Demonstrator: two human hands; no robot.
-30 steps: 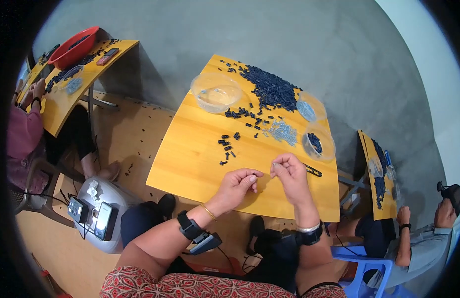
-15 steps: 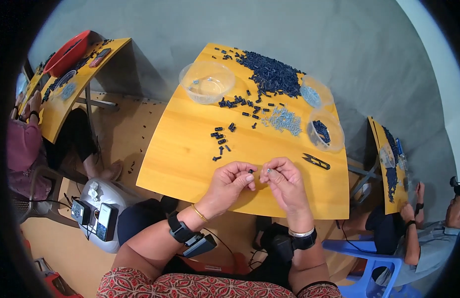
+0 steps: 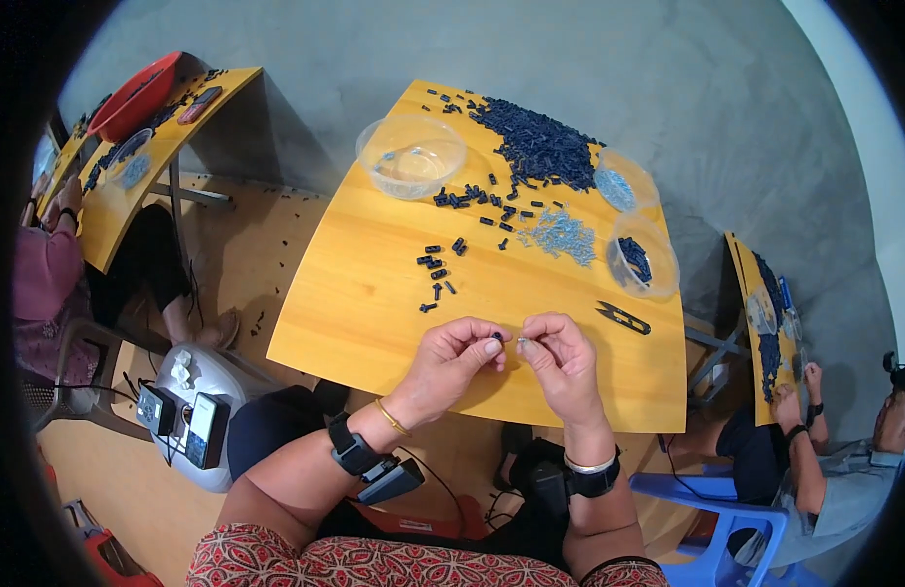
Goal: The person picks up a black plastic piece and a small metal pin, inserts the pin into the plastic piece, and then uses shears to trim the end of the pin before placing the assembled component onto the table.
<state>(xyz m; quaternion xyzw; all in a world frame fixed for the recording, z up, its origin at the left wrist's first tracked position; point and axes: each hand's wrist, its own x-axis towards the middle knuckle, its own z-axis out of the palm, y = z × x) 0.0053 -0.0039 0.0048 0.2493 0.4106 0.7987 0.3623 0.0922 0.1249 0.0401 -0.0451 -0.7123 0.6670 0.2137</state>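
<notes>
Over the near edge of the yellow table (image 3: 359,303), my two hands face each other, a small gap between the fingertips. Thumb and finger of my left hand (image 3: 462,357) pinch a small black plastic piece (image 3: 497,337). A tiny pale metal pin (image 3: 522,340) shows at the pinched fingertips of my right hand (image 3: 562,364). Beyond my left hand lies a loose group of black plastic pieces (image 3: 434,262). A spread of small silvery pins (image 3: 560,238) lies beyond my right hand, and black thread snips (image 3: 623,317) rest to its right.
A big heap of black pieces (image 3: 540,142) covers the table's far side. Clear plastic bowls stand at the far left (image 3: 411,181) and right (image 3: 658,284); another tub (image 3: 633,181) holds silvery pins. People work at side tables. A grey stool (image 3: 218,372) carries devices.
My right hand has turned slightly, and the pin's tip now points toward the black piece in my left hand. The left hand stays nearly in place.
</notes>
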